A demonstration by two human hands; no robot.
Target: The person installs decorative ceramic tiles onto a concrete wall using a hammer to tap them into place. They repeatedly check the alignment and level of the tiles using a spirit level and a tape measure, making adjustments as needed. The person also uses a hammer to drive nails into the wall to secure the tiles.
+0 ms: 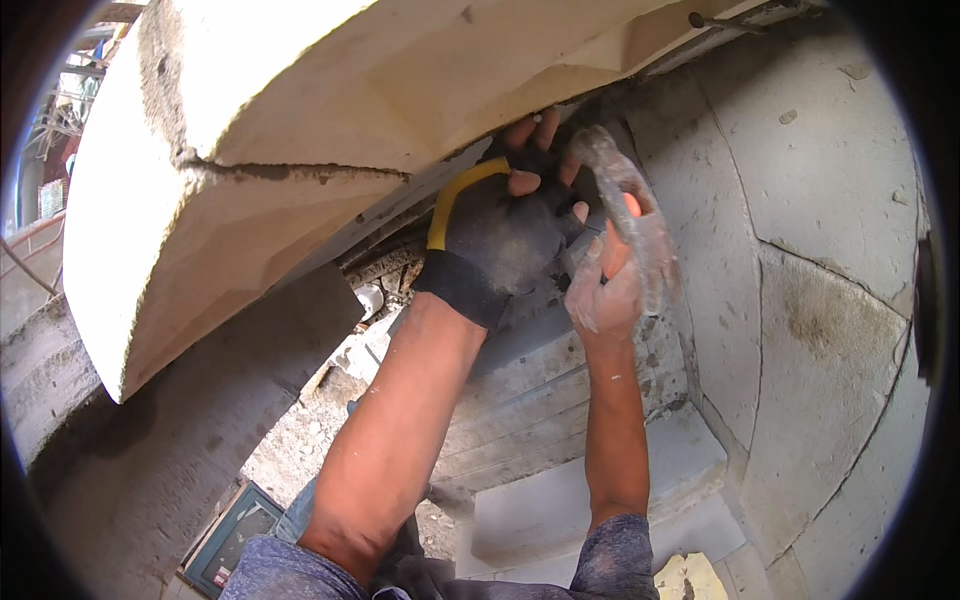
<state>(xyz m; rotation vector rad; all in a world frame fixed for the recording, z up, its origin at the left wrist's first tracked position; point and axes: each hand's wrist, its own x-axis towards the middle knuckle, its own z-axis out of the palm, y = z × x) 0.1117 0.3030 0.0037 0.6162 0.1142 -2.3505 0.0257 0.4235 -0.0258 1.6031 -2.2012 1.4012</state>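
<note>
Mortar coats the trowel [630, 215], gripped in the right hand [605, 290] and angled up into the joint under the pale slab [300, 130]. The gloved left hand [495, 235] presses there, fingers curled against the gap, seemingly steadying the work beside the block wall [830, 200].

Slab [300, 130] overhead, block wall [800, 250] right (narrow gap between).

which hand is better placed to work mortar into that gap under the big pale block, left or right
Probably the right hand: it grips the mortar-crusted trowel, blade up near the gap. The gloved left hand has its fingers at the block underside, holding no tool.
</note>
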